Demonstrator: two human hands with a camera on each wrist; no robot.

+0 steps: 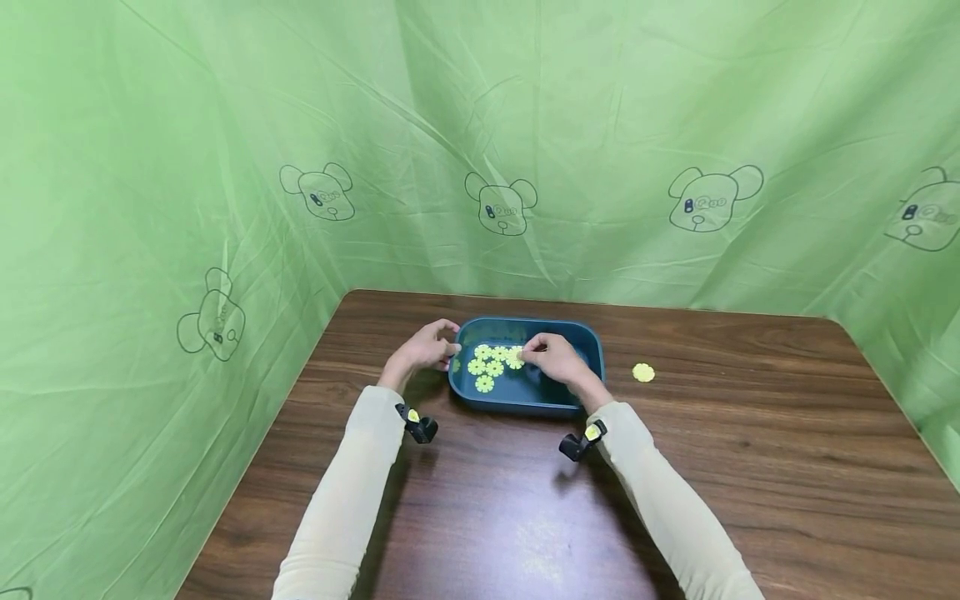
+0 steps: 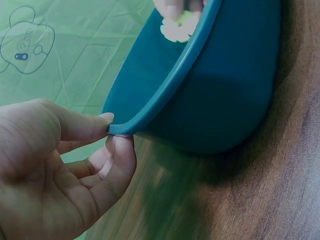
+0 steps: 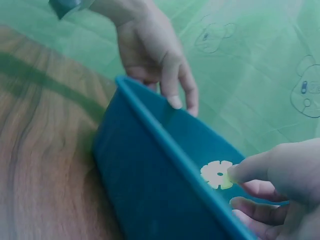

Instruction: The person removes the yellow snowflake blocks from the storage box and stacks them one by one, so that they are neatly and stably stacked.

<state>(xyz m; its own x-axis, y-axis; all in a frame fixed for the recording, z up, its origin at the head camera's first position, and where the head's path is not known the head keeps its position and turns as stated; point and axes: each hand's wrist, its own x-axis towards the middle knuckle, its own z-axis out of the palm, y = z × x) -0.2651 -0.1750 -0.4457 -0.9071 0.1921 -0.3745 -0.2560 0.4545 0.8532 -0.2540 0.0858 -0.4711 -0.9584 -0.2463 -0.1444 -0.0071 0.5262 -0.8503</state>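
Observation:
A blue rectangular tub stands on the table. Its left rim is pinched between the thumb and fingers of my left hand. Over the inside of the tub, my right hand pinches a yellow flower-shaped disc with notched edges and a small hole in its centre. Several similar yellow discs lie spread on the tub floor, left of the right hand. One more yellow disc lies on the table, to the right of the tub.
The dark wood-grain table extends to the right and toward the front. A green curtain printed with bear heads hangs behind it and along the left side. Both wrists carry small black camera mounts.

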